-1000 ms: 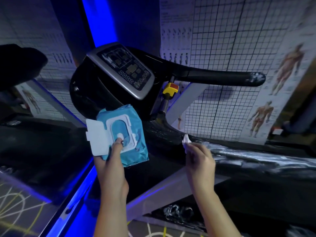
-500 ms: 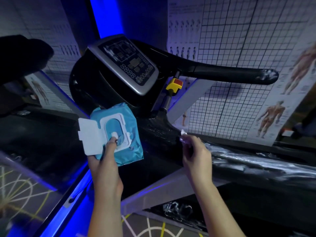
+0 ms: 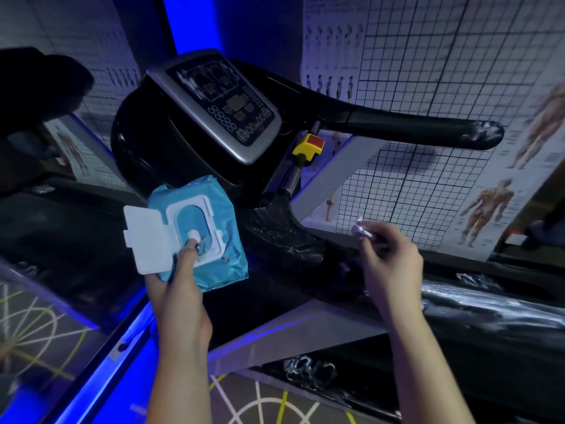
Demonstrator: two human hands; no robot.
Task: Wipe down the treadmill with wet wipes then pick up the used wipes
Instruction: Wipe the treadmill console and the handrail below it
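My left hand (image 3: 175,290) holds a blue pack of wet wipes (image 3: 211,249) from below, thumb on the oval opening where a white wipe tip shows. The pack's white lid (image 3: 143,240) is flipped open to the left. My right hand (image 3: 389,263) pinches a small crumpled white scrap (image 3: 360,229) between its fingertips, apart from the pack. The black treadmill console (image 3: 226,105) with its grey button panel stands just behind the pack. A black handlebar (image 3: 412,130) reaches to the right.
A yellow safety key with a red top (image 3: 308,145) hangs under the console. Plastic-wrapped black side rails (image 3: 489,307) run right. Grid and anatomy posters (image 3: 489,209) cover the wall behind. Blue light strips (image 3: 116,359) line the floor at lower left.
My right hand has lifted and moved a little to the right with the small white scrap. The view has shifted; my left hand keeps holding the open pack.
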